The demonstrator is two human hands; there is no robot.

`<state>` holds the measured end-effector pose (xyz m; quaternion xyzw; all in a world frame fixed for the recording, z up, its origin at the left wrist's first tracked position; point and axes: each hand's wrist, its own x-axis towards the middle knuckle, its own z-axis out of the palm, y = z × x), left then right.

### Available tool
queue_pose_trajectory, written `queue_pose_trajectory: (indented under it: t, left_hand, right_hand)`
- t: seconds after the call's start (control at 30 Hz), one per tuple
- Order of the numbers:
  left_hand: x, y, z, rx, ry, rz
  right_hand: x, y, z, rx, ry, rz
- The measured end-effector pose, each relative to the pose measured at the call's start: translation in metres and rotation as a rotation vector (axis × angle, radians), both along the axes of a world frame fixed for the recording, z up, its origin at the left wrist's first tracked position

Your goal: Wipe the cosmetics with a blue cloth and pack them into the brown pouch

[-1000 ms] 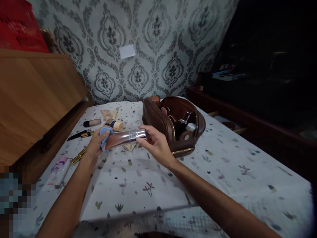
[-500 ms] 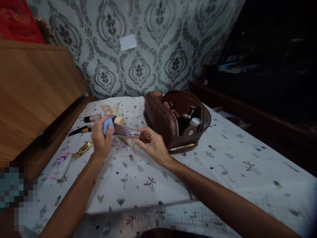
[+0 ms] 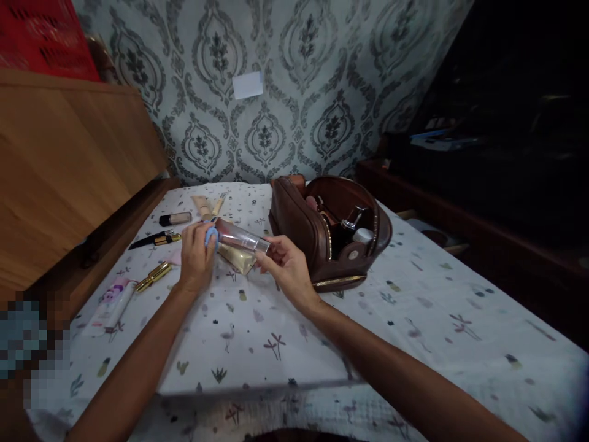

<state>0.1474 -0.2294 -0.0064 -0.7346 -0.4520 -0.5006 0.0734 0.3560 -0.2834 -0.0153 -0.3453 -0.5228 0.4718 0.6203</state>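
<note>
Head view: 2 hands hold a glossy tube (image 3: 240, 237) just above the cloth-covered surface (image 3: 414, 307), beside the left wall of an open brown leather bag (image 3: 304, 230). Any print on the tube is too blurred to read. The right hand (image 3: 288, 270) has its grip closed on the tube's silvery end, pinched between thumb and fingertips (image 3: 263, 248). The left hand (image 3: 197, 256) has its grip curled shut around a small blue pad (image 3: 211, 236), which is pressed against the tube's other end.

A beige sachet (image 3: 237, 259) lies on the surface under the tube. Further left lie a pink-and-white tube (image 3: 110, 304) with a picture label whose writing is not legible, a gold stick (image 3: 154, 277), a black pencil (image 3: 146, 240) and a small foundation bottle (image 3: 175, 218). Bottles stand inside the bag. A blank white slip (image 3: 247, 85) sits on the patterned wall.
</note>
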Motion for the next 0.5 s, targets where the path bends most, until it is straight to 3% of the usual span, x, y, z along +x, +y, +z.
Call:
queue_pose_trajectory:
  t: [0.13,0.23,0.3,0.37,0.5]
  left_hand:
    - [0.011,0.002,0.002,-0.281,-0.714,0.032]
    - [0.038,-0.009,0.002,-0.630,-1.271,-0.211]
    - [0.059,-0.023,-0.002,-0.739,-1.408,-0.451]
    - [0.076,-0.036,-0.006,-0.806,-1.399,-0.604]
    - [0.082,-0.048,-0.007,-0.806,-1.380,-0.644]
  right_hand:
    - [-0.002,0.001,-0.001,0.041,0.074,-0.073]
    - [-0.006,-0.002,-0.005,0.095,0.065,-0.122]
    - [-0.009,-0.004,-0.009,0.117,-0.010,-0.129]
    - [-0.011,-0.007,-0.013,0.126,-0.125,-0.141]
    - [-0.014,-0.011,-0.015,0.156,-0.290,-0.189]
